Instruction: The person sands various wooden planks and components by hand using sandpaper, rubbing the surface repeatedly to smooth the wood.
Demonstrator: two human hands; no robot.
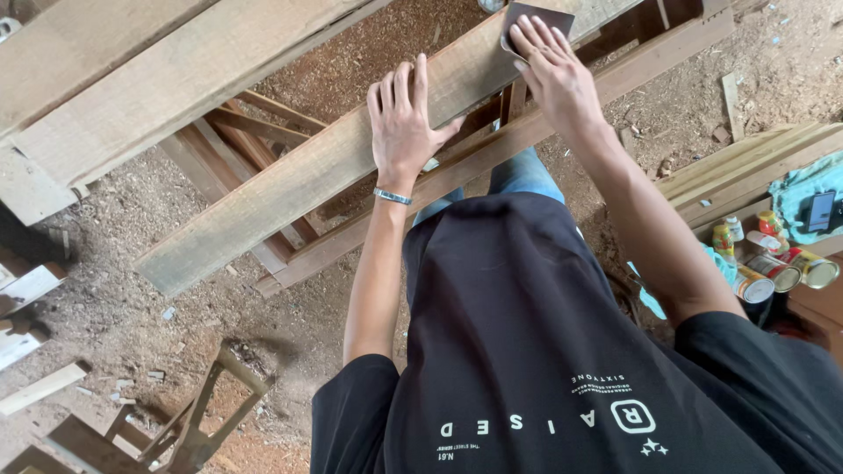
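**Two hands on plank, sanding sheet at top centre**

Both hands lie on one long plank point(290, 180) that runs diagonally from lower left to the top of the frame. Left hand point(402, 123): open, palm flat on the plank, fingers spread, a thin bracelet point(392, 197) at the wrist. Right hand point(551, 75): fingers extended, pressing a dark sandpaper sheet point(537, 17) flat against the plank's upper end, just right of the left hand and higher in the frame.

Hidden or unclear: the sheet's lower part is covered by the right fingers, and its top edge meets the frame border. The plank's support sits behind the black shirt point(544, 351) and cannot be made out. A second plank point(132, 79) is cut off at upper left.

Packages: at right edge, a cluster of cylindrical cans point(777, 272) with metal lids and yellow-red wrappers, lying on their sides; beside them small bottles, too small to detail. A dark phone point(822, 211) rests on teal cloth.
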